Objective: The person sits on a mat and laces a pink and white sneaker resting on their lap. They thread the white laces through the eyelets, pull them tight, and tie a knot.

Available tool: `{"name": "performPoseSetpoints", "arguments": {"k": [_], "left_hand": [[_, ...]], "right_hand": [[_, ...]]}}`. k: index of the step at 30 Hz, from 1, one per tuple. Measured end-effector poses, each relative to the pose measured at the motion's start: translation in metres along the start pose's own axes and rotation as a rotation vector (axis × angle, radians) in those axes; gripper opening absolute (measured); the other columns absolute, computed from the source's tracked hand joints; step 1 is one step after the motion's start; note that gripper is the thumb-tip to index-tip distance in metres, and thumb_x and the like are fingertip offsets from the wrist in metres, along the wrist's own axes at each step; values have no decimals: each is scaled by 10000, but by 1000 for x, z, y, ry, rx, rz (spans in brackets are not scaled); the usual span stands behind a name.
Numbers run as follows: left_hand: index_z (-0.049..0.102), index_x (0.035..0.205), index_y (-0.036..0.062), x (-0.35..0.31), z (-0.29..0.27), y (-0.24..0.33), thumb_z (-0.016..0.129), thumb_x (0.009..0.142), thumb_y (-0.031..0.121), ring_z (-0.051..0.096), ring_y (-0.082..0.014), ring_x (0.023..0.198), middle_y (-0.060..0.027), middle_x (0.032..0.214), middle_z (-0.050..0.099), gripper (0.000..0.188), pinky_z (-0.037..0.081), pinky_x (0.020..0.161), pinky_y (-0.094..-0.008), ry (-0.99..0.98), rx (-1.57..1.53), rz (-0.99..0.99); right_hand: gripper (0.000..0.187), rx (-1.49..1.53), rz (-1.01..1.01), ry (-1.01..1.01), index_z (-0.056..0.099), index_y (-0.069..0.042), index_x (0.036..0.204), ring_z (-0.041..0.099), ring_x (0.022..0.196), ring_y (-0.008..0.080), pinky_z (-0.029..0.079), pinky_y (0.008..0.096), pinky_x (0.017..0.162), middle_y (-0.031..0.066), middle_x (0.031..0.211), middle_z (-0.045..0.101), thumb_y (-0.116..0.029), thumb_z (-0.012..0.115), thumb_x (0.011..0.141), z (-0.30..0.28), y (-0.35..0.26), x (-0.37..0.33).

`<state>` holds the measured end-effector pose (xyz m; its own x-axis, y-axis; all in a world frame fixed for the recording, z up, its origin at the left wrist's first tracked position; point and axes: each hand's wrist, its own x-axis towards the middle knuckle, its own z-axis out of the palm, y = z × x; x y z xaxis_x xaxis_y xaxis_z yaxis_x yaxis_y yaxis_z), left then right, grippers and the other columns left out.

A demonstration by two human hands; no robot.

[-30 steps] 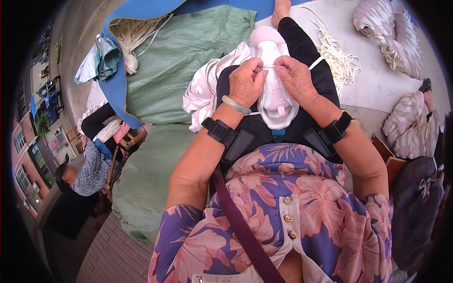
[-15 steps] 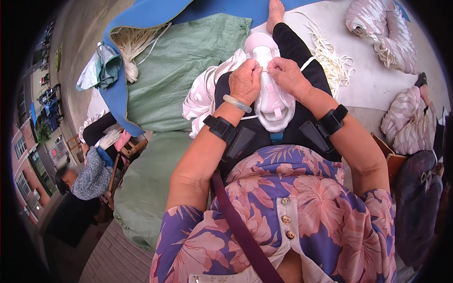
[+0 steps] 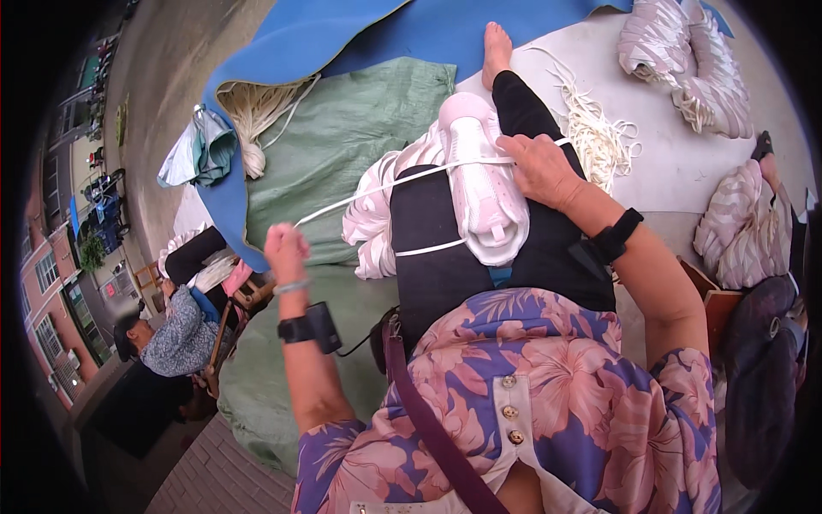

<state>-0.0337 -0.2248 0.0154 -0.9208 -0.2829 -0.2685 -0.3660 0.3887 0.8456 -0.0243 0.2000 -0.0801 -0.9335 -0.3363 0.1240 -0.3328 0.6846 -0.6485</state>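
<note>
Head view: your shoe (image 3: pixel 492 210), pale pink & white, is at upper ctr of the frame, lying lengthwise on your black trousers (image 3: pixel 424 206), toe toward the top edge. Your L hand (image 3: pixel 287 250), left of ctr & a bit blurred, has its grip curled into a loose fist w/ one end of the white lace (image 3: pixel 475 162) in it. That lace runs in a near-straight line up & right, then across the shoe's upper. Your R hand (image 3: pixel 544 171) is at the shoe's right edge, grip pinched w/ thumb & fingertips on the same lace, approx. no gap btwn them. Pink-and-white bundle (image 3: pixel 370 236) sits just left of your leg; cream lace pile (image 3: pixel 595 128) is at upper right, on a pale sheet (image 3: pixel 664 176). Green sheeting (image 3: pixel 342 120) & blue mat (image 3: pixel 377 43) fill upper left to ctr; a seated co-worker (image 3: pixel 180 334) is at far left.
</note>
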Motion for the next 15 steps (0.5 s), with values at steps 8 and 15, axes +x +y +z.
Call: {"name": "performPoseSetpoints", "arguments": {"k": [8,15], "left_hand": [[493,1136,34,-29,136,52,598,700,43,541,-354,984,-191,1102,541,448,448,815,-404,-292,728,640],[521,1025,61,-23,219,47,463,816,89,568,-380,776,-190,831,580,219,444,626,-460,-582,738,742]], "right_hand": [[248,-267,-79,-30,476,-96,953,569,722,227,481,335,539,74,798,493,-86,537,713,-3,4,-2],[107,-165,-86,-236,515,-83,857,578,687,272,472,385,511,86,784,546,-147,506,772,-23,33,-7]]}}
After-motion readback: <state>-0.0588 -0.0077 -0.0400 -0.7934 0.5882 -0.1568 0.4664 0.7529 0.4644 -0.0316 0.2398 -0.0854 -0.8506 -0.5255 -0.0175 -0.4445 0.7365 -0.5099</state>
